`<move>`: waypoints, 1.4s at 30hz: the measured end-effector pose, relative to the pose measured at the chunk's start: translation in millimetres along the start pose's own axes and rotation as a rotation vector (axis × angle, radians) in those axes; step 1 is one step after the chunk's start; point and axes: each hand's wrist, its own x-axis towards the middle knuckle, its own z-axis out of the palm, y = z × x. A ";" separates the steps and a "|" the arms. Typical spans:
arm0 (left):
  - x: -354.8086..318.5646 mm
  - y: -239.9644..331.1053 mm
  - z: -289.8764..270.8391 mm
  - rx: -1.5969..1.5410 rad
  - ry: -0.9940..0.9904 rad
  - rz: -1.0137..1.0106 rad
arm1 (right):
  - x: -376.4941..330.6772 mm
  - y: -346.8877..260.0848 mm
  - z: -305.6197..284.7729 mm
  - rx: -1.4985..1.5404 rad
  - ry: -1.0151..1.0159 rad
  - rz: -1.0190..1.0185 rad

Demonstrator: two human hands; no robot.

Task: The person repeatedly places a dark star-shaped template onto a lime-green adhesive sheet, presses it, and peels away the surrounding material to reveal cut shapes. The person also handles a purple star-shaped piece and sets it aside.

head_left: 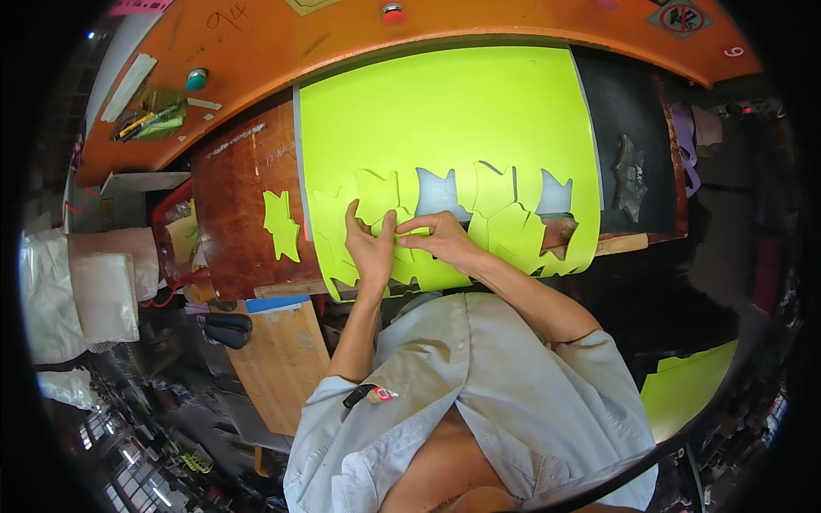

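Note:
A large lime-green sheet (445, 103) lies across the work table, with cut star-like outlines and openings along its near part. My left hand (372, 252) rests over this cut area, its thumb and index finger spread apart. Just to the right, my right hand (445, 241) has thumb and index finger closed together at the edge of a lime-green cut piece; the fingers partly hide it. Loose lime-green cut pieces (282, 226) lie left of the sheet. A pointed metal cutting die (630, 179) sits to the right on a black board (607, 111).
An orange machine beam (299, 43) spans the far side, bearing a green button (197, 79) and a red button (392, 13). White plastic-wrapped bundles (103, 295) stand at left. More lime-green sheets (688, 389) are at lower right, and a wooden board (282, 359) at lower left.

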 end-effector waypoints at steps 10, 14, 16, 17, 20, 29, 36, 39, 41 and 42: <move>-5.6 -29.1 -42.1 -0.080 -0.041 0.016 | 10.9 28.1 -0.4 0.273 0.010 0.132; -1.4 -37.7 -43.6 -0.069 -0.035 0.024 | 11.5 17.4 2.3 -0.091 -0.151 -0.144; -1.4 -35.6 -42.0 -0.057 -0.043 0.066 | 13.9 13.6 3.9 -0.089 -0.087 -0.096; -2.0 -32.8 -41.7 -0.054 -0.060 0.107 | 14.4 13.9 4.7 -0.074 -0.083 -0.099; -1.7 -17.7 -47.4 -0.091 -0.133 0.043 | 18.9 20.8 -0.4 0.078 -0.083 0.049; 29.4 19.0 -43.6 -0.281 -0.514 -0.407 | 12.1 25.8 0.3 0.141 -0.048 -0.001; 17.4 -0.1 -41.5 -0.413 -0.389 -0.330 | -4.7 20.4 39.8 0.145 0.485 -0.115; -2.0 -0.2 -51.7 -0.274 -0.403 -0.144 | 4.4 29.0 48.5 0.079 0.610 -0.140; -17.3 1.5 -65.0 -0.191 -0.447 0.038 | 6.0 33.0 51.5 0.020 0.641 -0.117; -21.5 1.6 -69.9 -0.176 -0.487 0.172 | 5.3 33.8 52.4 -0.001 0.647 -0.089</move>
